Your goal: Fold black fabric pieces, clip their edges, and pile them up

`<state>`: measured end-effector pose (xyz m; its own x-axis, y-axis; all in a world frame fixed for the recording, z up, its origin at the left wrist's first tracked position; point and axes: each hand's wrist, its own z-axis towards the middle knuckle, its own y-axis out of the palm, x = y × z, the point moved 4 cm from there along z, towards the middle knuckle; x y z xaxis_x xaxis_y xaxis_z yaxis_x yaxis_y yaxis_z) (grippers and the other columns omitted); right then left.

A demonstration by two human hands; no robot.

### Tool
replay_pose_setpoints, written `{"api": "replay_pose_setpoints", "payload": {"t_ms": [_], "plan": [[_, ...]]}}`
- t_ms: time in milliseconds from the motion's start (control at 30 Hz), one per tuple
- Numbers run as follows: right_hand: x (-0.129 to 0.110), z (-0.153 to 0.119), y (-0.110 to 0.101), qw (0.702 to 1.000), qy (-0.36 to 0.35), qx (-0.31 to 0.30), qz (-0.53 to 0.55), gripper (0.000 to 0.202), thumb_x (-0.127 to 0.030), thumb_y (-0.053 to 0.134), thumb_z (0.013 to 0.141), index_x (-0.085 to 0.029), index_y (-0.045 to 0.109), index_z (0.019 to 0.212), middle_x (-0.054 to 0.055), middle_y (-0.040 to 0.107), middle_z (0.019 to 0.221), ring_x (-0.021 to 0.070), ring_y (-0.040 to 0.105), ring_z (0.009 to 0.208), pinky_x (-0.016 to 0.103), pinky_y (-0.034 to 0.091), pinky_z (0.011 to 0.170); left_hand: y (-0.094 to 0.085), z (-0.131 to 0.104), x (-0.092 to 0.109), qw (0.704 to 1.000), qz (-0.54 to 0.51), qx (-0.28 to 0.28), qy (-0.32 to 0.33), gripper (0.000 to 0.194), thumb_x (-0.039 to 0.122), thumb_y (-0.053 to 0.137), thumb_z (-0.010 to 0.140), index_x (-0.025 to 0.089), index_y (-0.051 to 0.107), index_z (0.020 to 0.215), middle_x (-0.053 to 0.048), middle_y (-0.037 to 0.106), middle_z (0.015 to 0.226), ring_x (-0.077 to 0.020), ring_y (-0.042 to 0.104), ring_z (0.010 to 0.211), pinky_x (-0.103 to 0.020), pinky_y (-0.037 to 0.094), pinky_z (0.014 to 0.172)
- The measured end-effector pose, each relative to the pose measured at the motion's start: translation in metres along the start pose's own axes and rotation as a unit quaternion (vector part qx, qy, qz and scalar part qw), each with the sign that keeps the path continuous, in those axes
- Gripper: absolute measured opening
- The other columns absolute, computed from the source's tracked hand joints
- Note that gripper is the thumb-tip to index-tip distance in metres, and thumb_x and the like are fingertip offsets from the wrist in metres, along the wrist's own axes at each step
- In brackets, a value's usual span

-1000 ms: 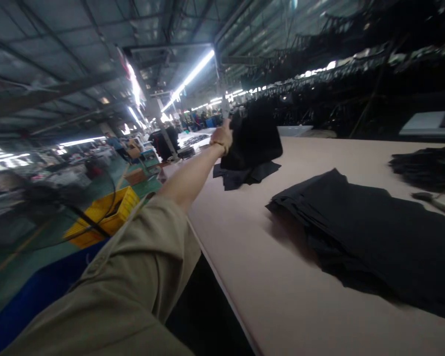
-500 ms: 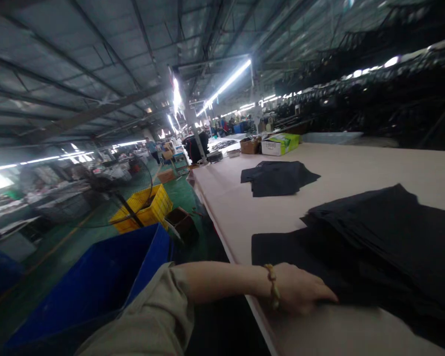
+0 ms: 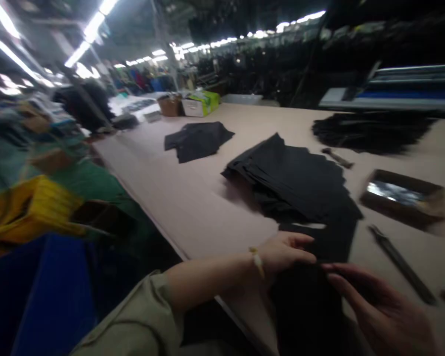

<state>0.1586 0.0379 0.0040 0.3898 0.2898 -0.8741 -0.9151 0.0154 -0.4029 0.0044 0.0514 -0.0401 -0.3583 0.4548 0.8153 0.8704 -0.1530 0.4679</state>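
Observation:
A black fabric piece (image 3: 307,311) hangs down over the near part of the table, its top edge between my two hands. My left hand (image 3: 287,252), with a yellowish bracelet at the wrist, has thumb and fingers closed on that edge. From the right, my right hand (image 3: 385,309) pinches the same edge between thumb and forefinger. Just beyond lies a fanned stack of black fabric pieces (image 3: 296,178). To the right of my hands is a long, slim dark tool (image 3: 402,264); blur hides its exact kind.
A smaller dark fabric pile (image 3: 198,141) lies farther back on the pale table (image 3: 163,202). On the right are an open box (image 3: 396,212) of shiny bits and another black pile (image 3: 371,131). A blue bin (image 3: 55,296) and yellow crate (image 3: 37,202) stand left of the table.
My view has swung to the right. My right hand has come into view, and both hands now hold a black fabric piece; before, my left hand reached to the fabric near the table edge.

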Motion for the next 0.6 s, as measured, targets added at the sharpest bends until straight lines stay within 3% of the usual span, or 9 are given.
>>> {"api": "replay_pose_setpoints", "payload": {"t_ms": [67, 167, 300, 600], "plan": [[0.003, -0.007, -0.010, 1.000, 0.011, -0.003, 0.022, 0.023, -0.047, 0.073, 0.079, -0.026, 0.072, 0.089, 0.005, 0.074, 0.088, 0.0203, 0.070, 0.078, 0.027, 0.060, 0.066, 0.004, -0.002, -0.003, 0.996, -0.074, -0.040, -0.005, 0.056, 0.021, 0.082, 0.052, 0.014, 0.069, 0.106, -0.006, 0.070, 0.089, -0.0115, 0.061, 0.068, -0.023, 0.049, 0.070], [0.001, -0.011, -0.011, 0.997, -0.044, 0.018, 0.061, 0.010, -0.032, 0.072, 0.083, -0.026, 0.069, 0.089, 0.001, 0.070, 0.092, 0.0153, 0.068, 0.086, 0.023, 0.058, 0.072, 0.002, -0.010, -0.003, 0.992, -0.109, -0.071, -0.005, 0.055, 0.020, 0.084, 0.059, 0.017, 0.066, 0.111, -0.006, 0.072, 0.092, -0.0124, 0.065, 0.073, -0.024, 0.051, 0.074], [-0.001, -0.017, -0.003, 0.994, -0.096, -0.017, 0.041, 0.013, -0.019, 0.073, 0.083, -0.025, 0.066, 0.091, -0.002, 0.066, 0.084, 0.0107, 0.064, 0.078, 0.020, 0.053, 0.070, -0.003, -0.017, -0.009, 0.992, -0.113, -0.047, -0.031, 0.049, 0.026, 0.088, 0.062, 0.015, 0.064, 0.103, -0.004, 0.072, 0.082, -0.0126, 0.067, 0.067, -0.023, 0.052, 0.068], [-0.008, -0.020, -0.006, 0.984, -0.163, -0.059, 0.037, 0.026, -0.004, 0.070, 0.082, -0.023, 0.065, 0.099, 0.000, 0.069, 0.093, 0.0130, 0.066, 0.086, 0.025, 0.055, 0.076, -0.001, -0.022, -0.009, 0.996, -0.048, 0.011, -0.071, 0.043, 0.037, 0.089, 0.061, 0.012, 0.070, 0.090, -0.003, 0.070, 0.079, -0.0109, 0.064, 0.068, -0.021, 0.050, 0.066]]}}
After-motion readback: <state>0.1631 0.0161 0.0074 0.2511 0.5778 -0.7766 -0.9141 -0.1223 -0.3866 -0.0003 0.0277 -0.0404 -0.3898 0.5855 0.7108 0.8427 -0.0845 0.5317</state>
